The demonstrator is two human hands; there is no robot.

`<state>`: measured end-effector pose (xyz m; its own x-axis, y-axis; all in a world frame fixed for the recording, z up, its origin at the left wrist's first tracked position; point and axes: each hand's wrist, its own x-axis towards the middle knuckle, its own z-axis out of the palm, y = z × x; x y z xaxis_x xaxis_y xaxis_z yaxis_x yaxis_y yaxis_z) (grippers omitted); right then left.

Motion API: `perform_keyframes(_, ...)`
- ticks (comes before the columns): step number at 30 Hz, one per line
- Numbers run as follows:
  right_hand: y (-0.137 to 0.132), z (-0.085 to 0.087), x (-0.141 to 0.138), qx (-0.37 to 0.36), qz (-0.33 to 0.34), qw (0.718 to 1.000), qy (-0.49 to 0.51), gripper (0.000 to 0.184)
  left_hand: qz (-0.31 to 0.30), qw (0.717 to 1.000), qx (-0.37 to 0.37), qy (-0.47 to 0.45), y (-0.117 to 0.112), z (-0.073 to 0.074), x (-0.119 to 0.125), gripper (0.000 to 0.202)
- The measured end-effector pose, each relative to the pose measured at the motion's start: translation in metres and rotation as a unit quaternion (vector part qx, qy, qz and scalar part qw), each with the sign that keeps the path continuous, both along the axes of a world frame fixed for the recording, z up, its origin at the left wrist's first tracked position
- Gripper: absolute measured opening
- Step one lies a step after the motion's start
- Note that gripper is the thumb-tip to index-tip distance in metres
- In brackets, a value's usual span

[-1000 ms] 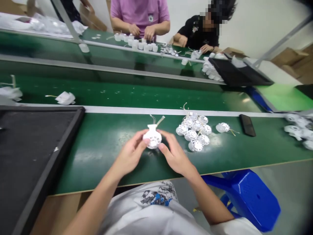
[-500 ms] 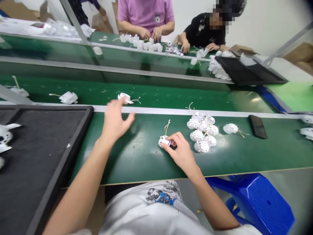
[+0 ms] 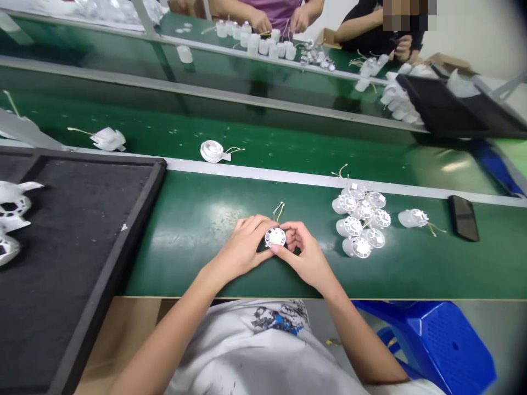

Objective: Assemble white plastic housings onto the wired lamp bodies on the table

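Note:
Between my two hands, just above the green table, is a round white part [image 3: 275, 237] with dark slots around its rim and thin yellow-white wires rising behind it. My right hand [image 3: 303, 251] grips it from the right, thumb on the near edge. My left hand [image 3: 249, 245] closes on it from the left, its fingers behind and thumb at the near side. To the right stands a group of similar parts with frosted cups [image 3: 353, 226]. One wired cup [image 3: 413, 218] lies apart from them. A white round piece with wires [image 3: 212, 151] lies on the belt beyond.
A black tray [image 3: 88, 219] with white shell pieces [image 3: 14, 207] fills the left side. A dark phone [image 3: 463, 218] lies at the right. Below the table edge is a blue stool [image 3: 453, 340]. Co-workers' hands [image 3: 261, 22] handle white cups across the belt.
My left hand has come back from the white piece on the belt, which stays there, and now holds the round part together with my right hand. The view has tilted down.

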<state>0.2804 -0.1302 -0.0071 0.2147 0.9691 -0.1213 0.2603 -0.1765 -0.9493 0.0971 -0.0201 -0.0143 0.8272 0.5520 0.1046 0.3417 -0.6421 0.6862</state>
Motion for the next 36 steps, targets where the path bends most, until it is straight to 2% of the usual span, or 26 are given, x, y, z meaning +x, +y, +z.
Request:
perform_keyframes(4,0.003,-0.003,-0.001,0.007,-0.019,0.999,-0.035,0.037,0.004,1.0,-0.003,0.0,-0.001,0.0,0.0,0.038)
perform_keyframes(10,0.005,-0.001,0.003,0.051,0.034,0.995,-0.075,0.02,0.018,1.0,-0.021,0.0,0.0,-0.001,0.001,0.04)
perform_keyframes(14,0.002,-0.009,0.004,0.069,0.029,0.994,-0.082,0.021,0.02,1.0,-0.022,-0.006,-0.002,0.004,-0.001,0.049)
perform_keyframes(19,-0.001,-0.016,-0.002,0.095,-0.001,0.99,-0.103,0.022,0.018,1.0,-0.021,-0.013,0.001,0.003,-0.001,0.036)
perform_keyframes(21,-0.001,-0.017,-0.007,0.101,-0.016,0.989,-0.111,0.021,0.021,1.0,-0.012,-0.008,0.0,0.002,0.001,0.039)
perform_keyframes(24,-0.002,-0.018,-0.012,0.118,-0.04,0.984,-0.131,0.022,0.019,0.999,0.03,0.028,-0.012,0.012,0.001,0.05)
perform_keyframes(26,-0.002,-0.022,-0.014,0.127,-0.053,0.979,-0.149,0.023,0.002,0.995,0.075,0.066,-0.018,0.028,-0.01,0.065)
perform_keyframes(28,-0.002,-0.028,-0.014,0.127,-0.061,0.977,-0.163,0.026,-0.001,0.986,0.122,0.112,-0.017,0.052,-0.039,0.078)
perform_keyframes(29,-0.001,-0.031,-0.014,0.125,-0.064,0.976,-0.168,0.028,0.014,0.98,0.145,0.139,-0.012,0.066,-0.062,0.079)
perform_keyframes(31,-0.001,-0.036,-0.012,0.121,-0.064,0.976,-0.17,0.032,0.094,0.957,0.188,0.199,0.008,0.092,-0.126,0.069)
perform_keyframes(33,-0.001,-0.039,-0.01,0.118,-0.061,0.977,-0.164,0.036,0.255,0.908,0.224,0.245,0.037,0.112,-0.203,0.066)
perform_keyframes(34,0.0,-0.04,-0.01,0.117,-0.058,0.978,-0.16,0.037,0.362,0.869,0.227,0.248,0.053,0.119,-0.241,0.072)
perform_keyframes(35,0.0,-0.04,-0.01,0.119,-0.054,0.979,-0.155,0.038,0.468,0.828,0.202,0.235,0.069,0.124,-0.274,0.077)
perform_keyframes(36,0.001,-0.039,-0.01,0.122,-0.051,0.98,-0.149,0.038,0.542,0.799,0.158,0.207,0.084,0.127,-0.3,0.08)
